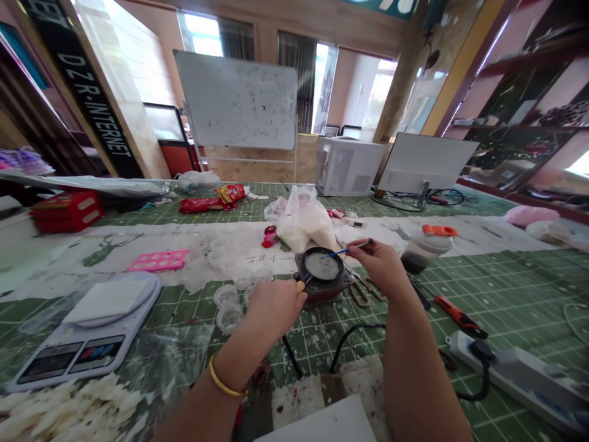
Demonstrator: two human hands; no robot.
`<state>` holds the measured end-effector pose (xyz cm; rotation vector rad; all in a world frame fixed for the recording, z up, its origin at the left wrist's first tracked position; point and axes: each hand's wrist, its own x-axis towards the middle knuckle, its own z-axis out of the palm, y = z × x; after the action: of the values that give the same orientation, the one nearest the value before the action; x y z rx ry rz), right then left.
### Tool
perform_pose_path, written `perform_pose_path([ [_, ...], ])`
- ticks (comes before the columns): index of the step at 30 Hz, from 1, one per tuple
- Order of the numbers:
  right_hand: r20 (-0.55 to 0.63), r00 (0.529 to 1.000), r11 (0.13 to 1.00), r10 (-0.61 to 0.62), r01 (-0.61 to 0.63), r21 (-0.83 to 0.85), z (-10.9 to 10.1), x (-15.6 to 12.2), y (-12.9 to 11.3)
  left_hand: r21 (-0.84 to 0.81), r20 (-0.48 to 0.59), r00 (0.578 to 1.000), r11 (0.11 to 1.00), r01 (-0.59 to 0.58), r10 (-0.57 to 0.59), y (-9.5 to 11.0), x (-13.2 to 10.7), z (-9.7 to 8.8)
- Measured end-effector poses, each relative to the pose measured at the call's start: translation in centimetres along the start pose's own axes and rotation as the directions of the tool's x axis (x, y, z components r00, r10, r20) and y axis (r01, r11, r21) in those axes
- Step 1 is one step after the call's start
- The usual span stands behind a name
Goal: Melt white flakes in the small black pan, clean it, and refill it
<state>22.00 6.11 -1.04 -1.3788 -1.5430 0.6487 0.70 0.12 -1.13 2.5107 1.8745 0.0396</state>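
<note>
My left hand [280,305] is closed around the handle of a small black pan [341,270], which rests on a dark hot plate [322,296]. Whitish, cloudy liquid [322,266] fills the pan. Between the fingertips of my right hand [378,263] is a thin stick [335,253], blue toward its lower end, dipping into the liquid. Scissors [361,293] lie on the cloth beside the hot plate, below my right hand. Clear round cups [229,317] stand just left of my left hand. Behind the pan sits a plastic bag [306,221] of white material.
A kitchen scale [92,328] and pale flakes [59,411] lie at left, near a pink mold [157,261]. To the right are an orange-lidded shaker [426,248], a red utility knife [460,316] and a power strip [519,374]. A black cable [350,334] crosses the cloth.
</note>
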Motion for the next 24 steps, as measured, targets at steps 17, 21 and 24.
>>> perform_pose_path([
  [17, -0.287, 0.944, 0.940, 0.162, -0.236, -0.247, -2.0, 2.1, 4.1, -0.011, 0.008, 1.000, 1.000, -0.007, 0.007, 0.0, 0.1, 0.1],
  [21, -0.345, 0.926, 0.949, 0.151, -0.233, -0.211, -2.2, 1.8, 3.8, -0.009, 0.014, 1.000, 1.000, -0.003, 0.003, 0.1, 0.0, 0.0],
  [24, -0.291, 0.945, 0.957, 0.151, -0.213, -0.196, -1.6, 1.5, 3.0, -0.003, 0.003, 1.000, 1.000, 0.002, -0.002, 0.1, -0.1, 0.0],
])
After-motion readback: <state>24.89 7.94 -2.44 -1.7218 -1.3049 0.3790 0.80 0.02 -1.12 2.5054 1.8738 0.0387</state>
